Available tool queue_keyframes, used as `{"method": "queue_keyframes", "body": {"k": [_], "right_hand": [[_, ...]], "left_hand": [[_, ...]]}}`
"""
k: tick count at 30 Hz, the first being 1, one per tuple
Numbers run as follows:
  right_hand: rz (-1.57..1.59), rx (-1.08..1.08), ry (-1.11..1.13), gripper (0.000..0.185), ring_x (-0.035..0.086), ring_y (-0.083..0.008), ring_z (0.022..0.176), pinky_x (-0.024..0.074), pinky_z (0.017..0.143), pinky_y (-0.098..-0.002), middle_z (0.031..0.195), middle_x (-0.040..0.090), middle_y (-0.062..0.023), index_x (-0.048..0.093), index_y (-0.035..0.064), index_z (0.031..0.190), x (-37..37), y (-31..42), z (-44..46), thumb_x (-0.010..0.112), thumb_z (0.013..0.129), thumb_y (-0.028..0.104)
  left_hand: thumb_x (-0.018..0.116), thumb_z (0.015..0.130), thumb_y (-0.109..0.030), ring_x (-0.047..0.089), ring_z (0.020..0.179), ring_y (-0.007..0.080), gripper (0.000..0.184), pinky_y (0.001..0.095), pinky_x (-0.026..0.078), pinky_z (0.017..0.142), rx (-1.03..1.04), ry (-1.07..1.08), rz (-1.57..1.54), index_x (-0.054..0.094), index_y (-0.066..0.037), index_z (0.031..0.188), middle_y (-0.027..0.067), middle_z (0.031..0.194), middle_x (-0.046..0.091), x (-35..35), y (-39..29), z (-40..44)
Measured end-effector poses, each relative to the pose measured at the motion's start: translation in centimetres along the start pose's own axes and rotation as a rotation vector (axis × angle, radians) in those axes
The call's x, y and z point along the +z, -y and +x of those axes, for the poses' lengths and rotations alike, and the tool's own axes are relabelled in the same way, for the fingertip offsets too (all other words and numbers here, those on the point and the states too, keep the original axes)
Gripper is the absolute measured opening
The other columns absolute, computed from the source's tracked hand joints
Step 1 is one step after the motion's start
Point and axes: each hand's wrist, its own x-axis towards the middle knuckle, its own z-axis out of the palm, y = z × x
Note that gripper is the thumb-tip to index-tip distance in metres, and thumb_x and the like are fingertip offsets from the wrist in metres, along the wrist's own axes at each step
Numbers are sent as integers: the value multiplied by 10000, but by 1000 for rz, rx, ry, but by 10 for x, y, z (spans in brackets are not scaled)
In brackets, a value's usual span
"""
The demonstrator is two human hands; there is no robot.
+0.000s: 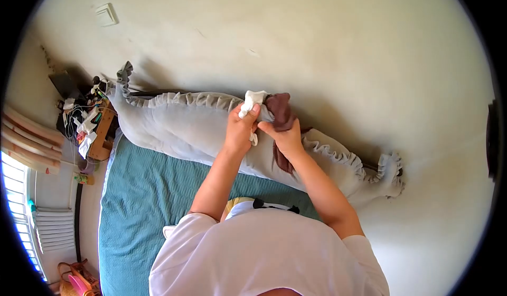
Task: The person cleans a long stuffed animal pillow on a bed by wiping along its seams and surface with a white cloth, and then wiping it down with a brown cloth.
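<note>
My left hand [240, 129] is closed around a crumpled white cloth [254, 99], part of which pokes out below the fingers. Just beside it, my right hand [287, 139] grips a dark maroon cloth [280, 108]. Another maroon portion [283, 161] hangs down under that hand; I cannot tell whether it is the same piece. Both hands are raised in front of a padded headboard with a grey ruffled cover [179, 121]. The exact kind of either cloth does not show.
A bed with a teal ribbed cover [142, 190] lies below the headboard. Behind stands a pale wall with a light switch [107, 15]. At the left are a cluttered wooden desk [103, 129], a curtain [31, 143], a radiator [55, 230] and a bag [79, 280].
</note>
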Motion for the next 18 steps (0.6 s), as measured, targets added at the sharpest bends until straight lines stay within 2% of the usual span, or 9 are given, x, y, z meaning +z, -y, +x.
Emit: {"method": "queue_keyframes", "body": {"k": [1, 6, 8, 10, 12, 14, 16, 17, 18], "right_hand": [[30, 61, -20, 411, 554, -123, 993, 441, 886, -299, 1052, 630, -35, 586, 21, 1091, 0, 3, -4, 749, 834, 296], [116, 159, -175, 414, 525, -148, 972, 406, 916, -285, 1026, 589, -22, 562, 30, 1133, 0, 9, 0, 613, 927, 385], [462, 422, -443, 346, 509, -151, 981, 408, 906, -287, 1060, 571, -32, 566, 59, 1098, 2, 8, 2, 600, 938, 364], [267, 182, -502, 361, 516, -170, 948, 442, 853, -319, 1093, 568, -39, 572, 79, 1064, -5, 1, 11, 576, 939, 417], [717, 304, -435, 375, 524, -189, 869, 473, 754, -366, 1038, 569, -36, 566, 80, 999, -38, 21, 16, 577, 931, 448], [876, 268, -263, 442, 531, -201, 814, 481, 676, -401, 1028, 581, -47, 542, 71, 988, -85, 47, 30, 572, 912, 505], [516, 143, -153, 548, 553, -213, 872, 494, 721, -397, 1066, 584, -61, 515, 69, 1096, -109, 72, 28, 559, 884, 573], [405, 130, -84, 651, 523, -293, 1130, 448, 931, -439, 1249, 537, -123, 411, 54, 1321, -116, 84, 21, 503, 921, 559], [406, 131, -76, 651, 523, -293, 1130, 448, 931, -439, 1249, 537, -123, 411, 54, 1321, -115, 91, 12, 503, 921, 559]], "left_hand": [[646, 912, -186, 392, 536, 24, 93, 212, 301, 458, -17, 20, 12, 596, -110, 889, -84, 671, 472, 0, -2, -2], [651, 910, -195, 373, 536, 20, 106, 210, 296, 460, -24, -17, 28, 602, -107, 876, -88, 662, 463, 9, -2, -7], [657, 906, -201, 372, 537, 24, 115, 214, 296, 457, -17, 48, 26, 596, -110, 872, -85, 661, 458, 4, 4, -5], [655, 908, -211, 379, 537, 27, 120, 216, 300, 456, -9, 54, 54, 585, -119, 874, -86, 650, 447, 2, 2, -6], [644, 915, -221, 386, 534, 35, 126, 217, 310, 458, -2, -221, -13, 577, -118, 888, -80, 655, 444, -12, 6, -3], [624, 929, -238, 423, 529, 54, 147, 214, 351, 473, 7, -174, -34, 571, -101, 930, -56, 695, 462, -20, -3, 4], [609, 940, -239, 472, 542, 56, 186, 208, 389, 492, -10, -117, 91, 590, -75, 1025, -24, 785, 566, -10, -17, -8], [599, 946, -240, 488, 545, 57, 223, 209, 401, 491, 78, -142, 138, 588, -64, 1083, -1, 855, 605, -3, -28, -14], [589, 952, -240, 504, 548, 58, 266, 211, 413, 490, 168, -173, 184, 587, -53, 1142, 22, 925, 645, -1, -38, -17]]}}
